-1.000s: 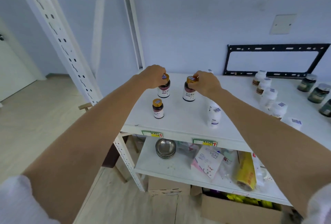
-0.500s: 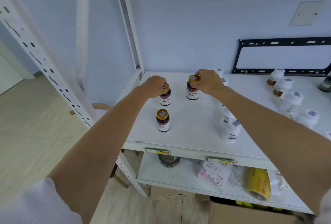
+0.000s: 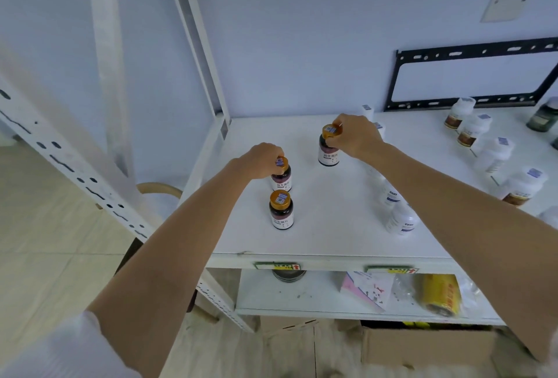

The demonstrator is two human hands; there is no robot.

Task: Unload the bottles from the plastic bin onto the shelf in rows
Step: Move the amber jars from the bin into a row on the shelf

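Three dark bottles with gold caps stand on the white shelf (image 3: pixel 317 235). My left hand (image 3: pixel 261 160) grips the cap of the middle bottle (image 3: pixel 281 180), which stands on the shelf just behind the front bottle (image 3: pixel 281 210). My right hand (image 3: pixel 354 136) holds the cap of the rear bottle (image 3: pixel 328 148), farther back and to the right. A row of white bottles (image 3: pixel 398 217) runs under my right forearm, partly hidden. The plastic bin is out of sight.
More white bottles (image 3: pixel 495 157) and dark green jars (image 3: pixel 543 118) stand at the right. A black metal bracket (image 3: pixel 471 75) leans on the wall. White perforated uprights (image 3: pixel 69 163) frame the left side. The lower shelf holds a metal bowl (image 3: pixel 288 275), packets and a yellow roll (image 3: pixel 442 293).
The view has moved closer and to the left. My left hand has drawn its bottle nearer to the front bottle; my right hand has kept its bottle farther back.
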